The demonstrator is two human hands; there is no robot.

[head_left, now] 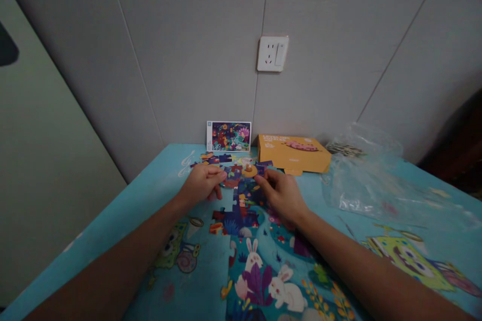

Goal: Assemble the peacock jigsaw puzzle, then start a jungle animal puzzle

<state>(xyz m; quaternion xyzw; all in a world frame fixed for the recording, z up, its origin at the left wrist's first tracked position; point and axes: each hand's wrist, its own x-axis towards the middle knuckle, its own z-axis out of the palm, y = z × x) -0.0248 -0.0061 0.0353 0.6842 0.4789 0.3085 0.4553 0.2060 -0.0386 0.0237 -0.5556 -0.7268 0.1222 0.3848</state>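
Observation:
My left hand (203, 181) is closed in a pinch, thumb and finger on the edge of a dark puzzle piece (232, 174) with a green leaf print. Opposite it, my right hand (283, 194) pinches a puzzle piece with a yellow round shape (249, 171). The two pieces lie side by side between my hands; whether they are joined I cannot tell. Below them, the partly assembled puzzle (259, 241) runs toward me, with white rabbits and purple leaves. Several loose puzzle pieces (225, 158) lie just beyond my hands. My right forearm covers part of the puzzle's right side.
A picture card (230, 136) leans against the wall at the back. To its right sits a yellow puzzle box (293, 153). Clear plastic bags (376, 190), one with a stack of pieces (344, 150), spread over the right side of the blue cartoon-print tablecloth (150, 200).

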